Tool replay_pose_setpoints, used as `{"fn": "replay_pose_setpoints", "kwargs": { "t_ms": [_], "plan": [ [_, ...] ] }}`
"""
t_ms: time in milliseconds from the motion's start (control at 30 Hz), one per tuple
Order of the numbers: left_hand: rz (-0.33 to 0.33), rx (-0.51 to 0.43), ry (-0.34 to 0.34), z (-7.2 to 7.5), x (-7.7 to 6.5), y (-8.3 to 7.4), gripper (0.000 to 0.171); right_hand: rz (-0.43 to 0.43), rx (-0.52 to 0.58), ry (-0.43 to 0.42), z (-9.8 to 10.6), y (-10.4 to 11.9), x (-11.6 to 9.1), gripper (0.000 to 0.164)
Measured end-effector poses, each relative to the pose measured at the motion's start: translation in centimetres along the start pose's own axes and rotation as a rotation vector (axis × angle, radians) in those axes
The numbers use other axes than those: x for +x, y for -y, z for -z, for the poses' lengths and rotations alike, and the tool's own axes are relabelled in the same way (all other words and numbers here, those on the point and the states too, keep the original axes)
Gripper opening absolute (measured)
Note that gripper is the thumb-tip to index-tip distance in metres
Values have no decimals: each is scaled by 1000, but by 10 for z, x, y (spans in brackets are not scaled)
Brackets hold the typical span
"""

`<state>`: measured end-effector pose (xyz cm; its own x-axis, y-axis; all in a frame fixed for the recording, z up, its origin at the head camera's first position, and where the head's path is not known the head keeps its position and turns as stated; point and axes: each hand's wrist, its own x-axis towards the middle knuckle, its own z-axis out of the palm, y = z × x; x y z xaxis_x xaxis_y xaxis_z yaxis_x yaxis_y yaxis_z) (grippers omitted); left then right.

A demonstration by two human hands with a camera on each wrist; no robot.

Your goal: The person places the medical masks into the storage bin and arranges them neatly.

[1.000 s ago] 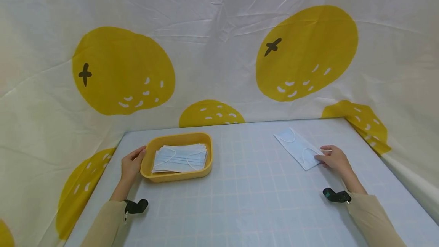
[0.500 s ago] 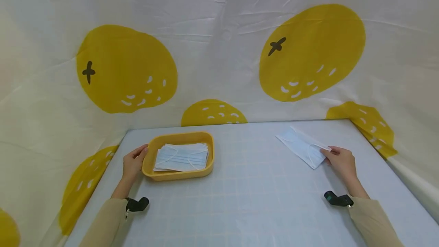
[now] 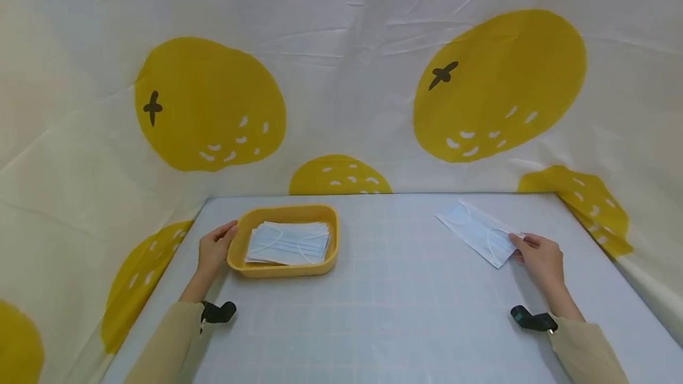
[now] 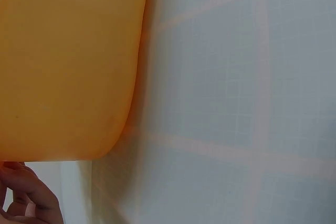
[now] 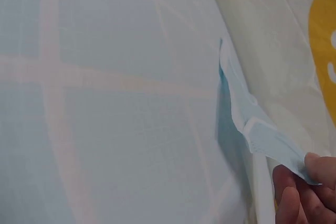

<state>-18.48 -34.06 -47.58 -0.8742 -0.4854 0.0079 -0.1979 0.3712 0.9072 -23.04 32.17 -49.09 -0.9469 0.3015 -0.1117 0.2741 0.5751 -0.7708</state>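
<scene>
A yellow tray (image 3: 285, 272) stands at the left of the table, with a stack of pale blue face masks (image 3: 290, 245) in it. My left hand (image 3: 213, 249) grips the tray's left end; in the left wrist view its curled fingers (image 4: 29, 190) sit at the tray's edge, partly cut off. Over at the right, a single face mask (image 3: 475, 229) lies slantwise, ear loops uppermost. My right hand (image 3: 541, 259) pinches its near right end between thumb and fingers. In the right wrist view that end of the mask (image 5: 278, 142) is raised off the table.
A pale checked cloth covers the table (image 3: 389, 301). Behind and along both sides hangs a white curtain (image 3: 363, 105) with large yellow fruit shapes. A black wrist camera (image 3: 219, 313) sits on the left wrist, another black camera (image 3: 533, 320) on the right.
My right hand has gone from touching the single mask's right end to pinching and slightly lifting it. My left hand keeps its place at the tray. The head view has shifted a little.
</scene>
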Motion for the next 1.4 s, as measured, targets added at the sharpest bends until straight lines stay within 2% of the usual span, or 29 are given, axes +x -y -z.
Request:
{"fn": "replay_pose_setpoints", "kwargs": {
  "t_ms": [133, 267, 333, 467, 733, 1000, 1200, 1400],
  "plan": [
    [-9, -2, 4, -5, 4, -3, 47, -28, 18, -7, 2, -8, 0, 76],
    [-55, 15, 44, -11, 8, -6, 47, -60, 18, -61, 2, -19, -4, 68],
    [-87, 20, 58, -13, 10, -7, 47, -60, 15, -83, 3, -22, -4, 65],
    [-120, 19, 41, -17, 13, -8, 44, -31, 17, -109, 4, -22, -3, 64],
    [-92, -2, 24, -19, 10, -6, 45, 38, 29, -175, 5, -8, 7, 54],
    [-79, -7, 15, -22, 8, -7, 43, 72, 46, -196, 10, -1, 11, 53],
    [-89, -19, 41, -36, 12, -16, 43, 64, 107, -270, 19, -5, 5, 48],
    [-87, -1, 75, -41, 16, -18, 45, 78, 116, -333, 19, -5, -5, 46]
  ]
}}
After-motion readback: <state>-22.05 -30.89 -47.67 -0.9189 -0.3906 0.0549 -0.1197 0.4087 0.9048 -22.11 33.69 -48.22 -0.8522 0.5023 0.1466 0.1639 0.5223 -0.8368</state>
